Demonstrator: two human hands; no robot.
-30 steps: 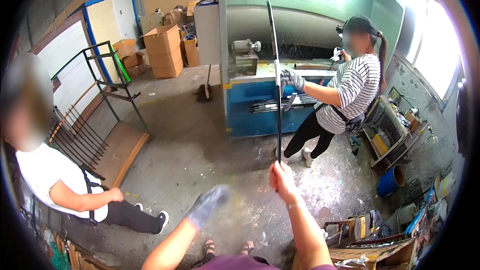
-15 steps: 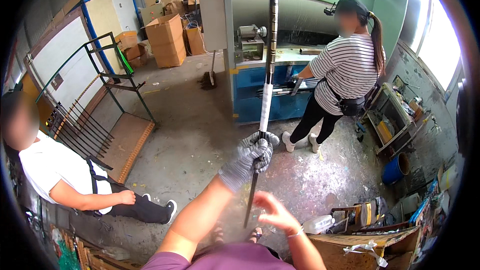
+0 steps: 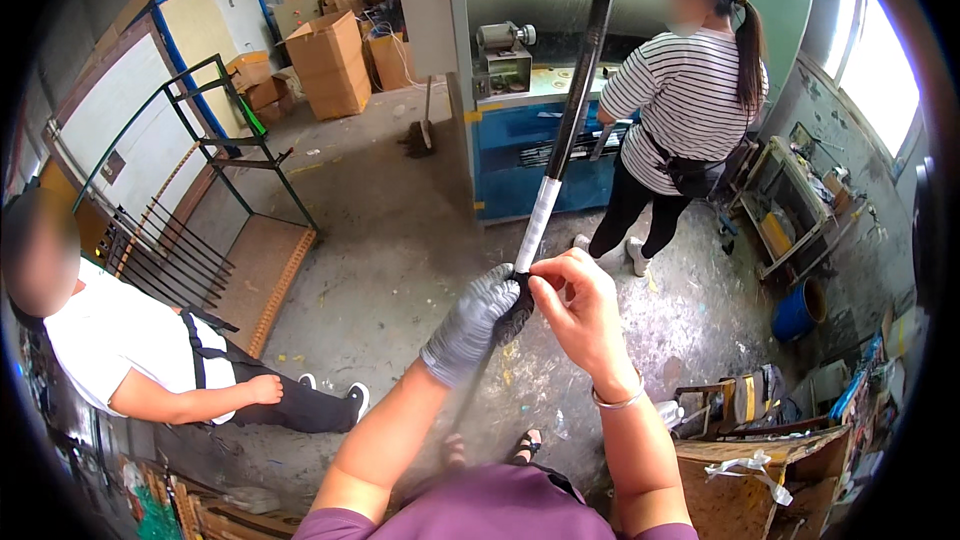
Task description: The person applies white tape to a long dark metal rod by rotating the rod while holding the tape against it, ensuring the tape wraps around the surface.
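Observation:
A long black rod point(image 3: 590, 70) with a white wrapped band point(image 3: 540, 220) slants up and away in front of me. My left hand point(image 3: 472, 322), in a grey glove with dark fingers, is closed around the rod just below the band. The rod's thin lower end runs down past the glove, blurred. My bare right hand point(image 3: 583, 312) has thumb and forefinger brought together at the band's lower edge, right beside the gloved fingers. Whatever lies in that pinch is too small to make out.
At a blue workbench point(image 3: 500, 180) stands a person in a striped shirt point(image 3: 690, 90). Another person in a white shirt point(image 3: 110, 340) is at the left, near a metal rack point(image 3: 270, 175) and several thin rods. A wooden box point(image 3: 730, 480) sits close on the right, a blue bucket point(image 3: 797, 310) beyond it.
My right hand has risen from below the rod to the band's lower edge, its fingers coming together. The rod's top has tilted right. The striped-shirt person has turned further toward the bench.

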